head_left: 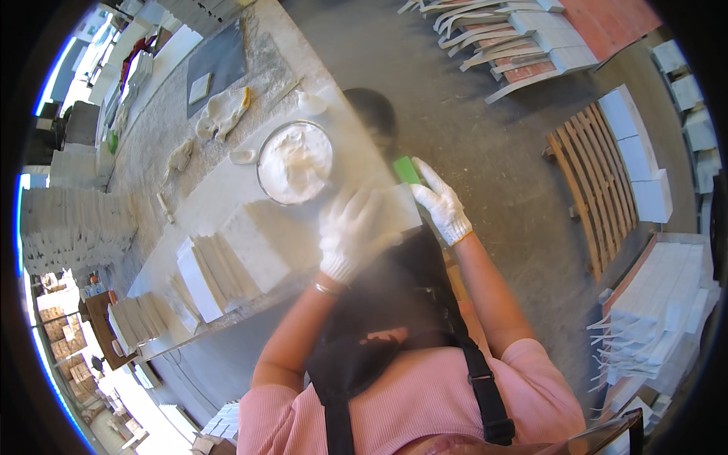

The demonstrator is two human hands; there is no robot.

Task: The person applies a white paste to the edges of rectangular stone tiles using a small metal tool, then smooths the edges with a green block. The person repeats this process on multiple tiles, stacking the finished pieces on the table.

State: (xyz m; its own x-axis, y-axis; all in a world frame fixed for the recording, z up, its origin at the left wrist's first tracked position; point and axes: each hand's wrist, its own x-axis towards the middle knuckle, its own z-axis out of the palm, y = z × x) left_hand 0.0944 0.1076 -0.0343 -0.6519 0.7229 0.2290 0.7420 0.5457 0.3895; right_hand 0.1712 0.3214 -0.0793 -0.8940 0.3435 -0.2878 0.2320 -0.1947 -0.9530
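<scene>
Both my hands wear white knitted gloves. My left hand (347,235) rests palm down on a pale stone slab (400,208) at the bench's near right corner, fingers spread over it. Just past the slab's right edge, my right hand (442,203) grips a green rectangular block (406,171) by its near end. The block looks like a hand sanding block and lies close to the slab's edge. Beyond my left hand, a round metal-rimmed bowl (327,144) holds white powder or paste. My fingertips on the slab look slightly hazy.
Upright tile stacks (201,277) stand left of my left hand on the dusty bench (144,171). Farther back lie crumpled gloves (222,114) and a dark sheet (218,64). Right of me, a wooden pallet (595,186) and strapped stacks of pale pieces (656,303) occupy the floor.
</scene>
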